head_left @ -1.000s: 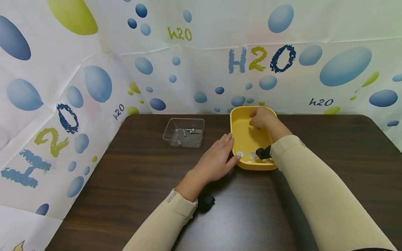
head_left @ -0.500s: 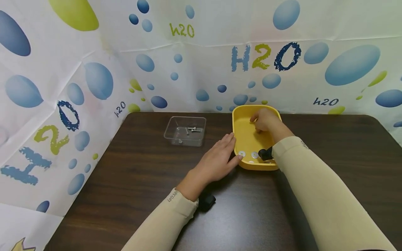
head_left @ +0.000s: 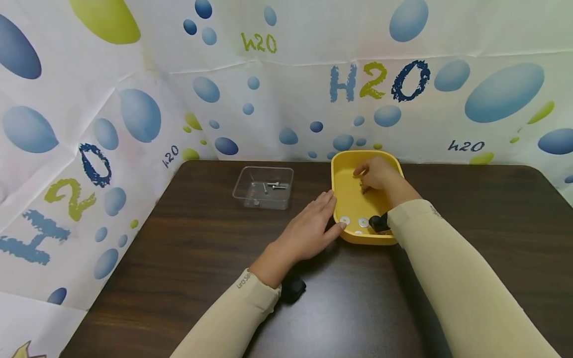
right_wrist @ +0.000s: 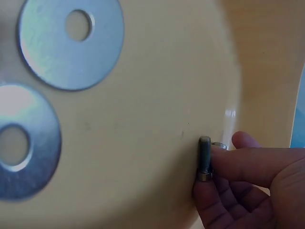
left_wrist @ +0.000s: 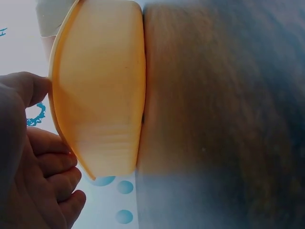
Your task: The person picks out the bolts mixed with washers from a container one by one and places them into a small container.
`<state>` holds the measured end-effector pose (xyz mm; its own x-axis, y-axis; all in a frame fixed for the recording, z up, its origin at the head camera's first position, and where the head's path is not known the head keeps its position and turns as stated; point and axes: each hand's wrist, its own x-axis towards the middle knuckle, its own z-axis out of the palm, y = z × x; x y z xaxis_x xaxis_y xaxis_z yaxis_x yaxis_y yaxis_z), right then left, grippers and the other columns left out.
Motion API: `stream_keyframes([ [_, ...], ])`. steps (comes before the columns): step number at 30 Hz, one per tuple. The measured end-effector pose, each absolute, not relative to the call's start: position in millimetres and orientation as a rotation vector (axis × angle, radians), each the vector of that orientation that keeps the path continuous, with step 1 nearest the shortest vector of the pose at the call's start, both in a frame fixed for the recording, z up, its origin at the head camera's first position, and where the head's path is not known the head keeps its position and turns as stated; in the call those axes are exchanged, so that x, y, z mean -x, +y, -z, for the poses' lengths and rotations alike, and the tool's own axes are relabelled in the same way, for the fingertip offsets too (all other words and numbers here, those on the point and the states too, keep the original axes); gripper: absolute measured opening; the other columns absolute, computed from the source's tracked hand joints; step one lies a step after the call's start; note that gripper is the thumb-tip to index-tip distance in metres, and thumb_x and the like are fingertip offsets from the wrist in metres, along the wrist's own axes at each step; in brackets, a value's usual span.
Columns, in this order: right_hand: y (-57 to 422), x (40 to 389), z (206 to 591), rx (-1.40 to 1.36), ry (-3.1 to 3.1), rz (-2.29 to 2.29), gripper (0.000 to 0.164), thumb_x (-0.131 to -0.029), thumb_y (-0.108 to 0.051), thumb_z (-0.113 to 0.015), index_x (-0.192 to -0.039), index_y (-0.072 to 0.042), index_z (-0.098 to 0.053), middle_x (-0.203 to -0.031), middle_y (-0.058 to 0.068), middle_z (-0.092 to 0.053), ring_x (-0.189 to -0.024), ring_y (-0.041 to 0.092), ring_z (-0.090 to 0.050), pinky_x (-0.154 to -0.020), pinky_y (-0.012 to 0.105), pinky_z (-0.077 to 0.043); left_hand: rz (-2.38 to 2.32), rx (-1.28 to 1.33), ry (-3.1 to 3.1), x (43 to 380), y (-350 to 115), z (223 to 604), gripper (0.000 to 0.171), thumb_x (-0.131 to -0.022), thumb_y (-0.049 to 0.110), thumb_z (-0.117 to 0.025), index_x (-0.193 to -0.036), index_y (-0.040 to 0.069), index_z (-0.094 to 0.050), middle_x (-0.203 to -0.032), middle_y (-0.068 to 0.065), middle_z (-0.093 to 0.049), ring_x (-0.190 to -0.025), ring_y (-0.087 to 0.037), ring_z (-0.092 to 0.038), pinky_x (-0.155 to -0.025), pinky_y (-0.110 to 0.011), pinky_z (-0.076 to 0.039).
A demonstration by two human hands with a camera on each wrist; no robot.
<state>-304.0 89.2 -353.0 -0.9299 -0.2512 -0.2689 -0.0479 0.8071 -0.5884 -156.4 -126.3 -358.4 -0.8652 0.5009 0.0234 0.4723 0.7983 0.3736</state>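
Note:
In the yellow tray (head_left: 346, 171), my right hand (head_left: 378, 175) pinches a small metal bolt (right_wrist: 204, 157) between thumb and fingers. A second bit of metal (right_wrist: 219, 144) shows behind the thumb in the right wrist view. Flat round washers (head_left: 363, 223) lie at the tray's near end, two of them large in the right wrist view. My left hand (head_left: 309, 226) rests against the tray's left side, fingers straight along the wall and thumb at the near corner of the rim. In the left wrist view, its thumb and fingertips touch the rim.
Left of the tray stands a clear plastic box (head_left: 264, 203) holding several bolts (head_left: 277, 187). Both are near the back edge of the dark wooden table (head_left: 179, 238). A white sheet with blue drops (head_left: 286, 84) hangs behind and along the left side.
My right hand has drawn slightly nearer inside the tray, and a small metal piece now shows at its fingertips. The left hand keeps its place at the rim. The head view has shifted slightly.

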Motion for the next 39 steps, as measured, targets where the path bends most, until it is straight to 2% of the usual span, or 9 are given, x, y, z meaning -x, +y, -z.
stream_keyframes([
  [4,91.3,305.1,356.9,0.238,2.637,0.918,0.032,-0.083,0.004,-0.067,-0.115,0.003,-0.067,-0.086,0.011,-0.061,-0.067,0.017,-0.06,-0.061,0.023,-0.052,-0.581,-0.784,2.905,155.5,-126.1,358.6,0.07,-0.104,0.05,-0.039,-0.156,0.006,-0.024,-0.165,-0.005,-0.015,-0.153,-0.016,-0.012,-0.123,-0.035,-0.017],
  [10,91.0,304.6,358.2,0.24,2.65,0.906,0.028,-0.086,-0.002,-0.064,-0.113,0.002,-0.069,-0.097,0.016,-0.068,-0.069,0.017,-0.061,-0.062,0.024,-0.051,-0.571,-0.792,2.91,156.4,-126.5,359.5,0.071,-0.104,0.051,-0.038,-0.156,0.006,-0.023,-0.165,-0.005,-0.014,-0.153,-0.016,-0.012,-0.123,-0.034,-0.017],
  [16,92.8,302.4,357.0,0.247,2.67,0.866,0.026,-0.09,-0.013,-0.063,-0.112,0.0,-0.07,-0.098,0.015,-0.067,-0.077,0.021,-0.061,-0.066,0.026,-0.05,-0.603,-0.817,2.908,157.9,-125.2,359.7,0.07,-0.104,0.048,-0.04,-0.156,0.004,-0.023,-0.165,-0.007,-0.015,-0.153,-0.017,-0.013,-0.123,-0.035,-0.017],
  [19,93.6,301.0,356.4,0.247,2.678,0.859,0.026,-0.092,-0.017,-0.062,-0.109,0.0,-0.07,-0.094,0.013,-0.066,-0.077,0.021,-0.06,-0.066,0.027,-0.05,-0.613,-0.819,2.899,158.2,-124.6,359.5,0.07,-0.104,0.048,-0.039,-0.156,0.004,-0.023,-0.165,-0.006,-0.014,-0.153,-0.017,-0.012,-0.123,-0.035,-0.017],
  [26,90.3,300.1,357.5,0.236,2.653,0.903,0.024,-0.092,-0.021,-0.061,-0.095,0.0,-0.073,-0.075,0.006,-0.066,-0.066,0.017,-0.062,-0.061,0.025,-0.052,-0.606,-0.792,2.905,157.7,-127.6,360.6,0.071,-0.104,0.049,-0.039,-0.157,0.005,-0.022,-0.165,-0.006,-0.015,-0.153,-0.017,-0.013,-0.123,-0.035,-0.018],
  [31,89.1,300.8,357.9,0.221,2.622,0.913,0.026,-0.094,-0.022,-0.06,-0.104,-0.002,-0.072,-0.079,0.006,-0.064,-0.069,0.018,-0.059,-0.062,0.025,-0.05,-0.613,-0.803,2.904,158.1,-127.9,361.1,0.071,-0.104,0.049,-0.039,-0.157,0.006,-0.021,-0.165,-0.006,-0.015,-0.152,-0.017,-0.013,-0.123,-0.035,-0.018],
  [35,88.8,300.9,358.7,0.216,2.59,0.916,0.028,-0.09,-0.021,-0.067,-0.113,-0.004,-0.071,-0.092,0.008,-0.065,-0.074,0.019,-0.059,-0.065,0.024,-0.051,-0.611,-0.8,2.901,158.3,-127.3,361.4,0.071,-0.104,0.049,-0.039,-0.157,0.006,-0.021,-0.165,-0.005,-0.014,-0.152,-0.016,-0.013,-0.123,-0.035,-0.017],
  [39,88.8,300.3,358.7,0.226,2.576,0.901,0.028,-0.087,-0.019,-0.072,-0.112,-0.007,-0.072,-0.096,0.009,-0.065,-0.077,0.02,-0.059,-0.067,0.025,-0.051,-0.606,-0.806,2.905,158.6,-126.9,361.5,0.071,-0.104,0.05,-0.038,-0.157,0.006,-0.022,-0.165,-0.005,-0.015,-0.152,-0.017,-0.013,-0.123,-0.035,-0.018],
])
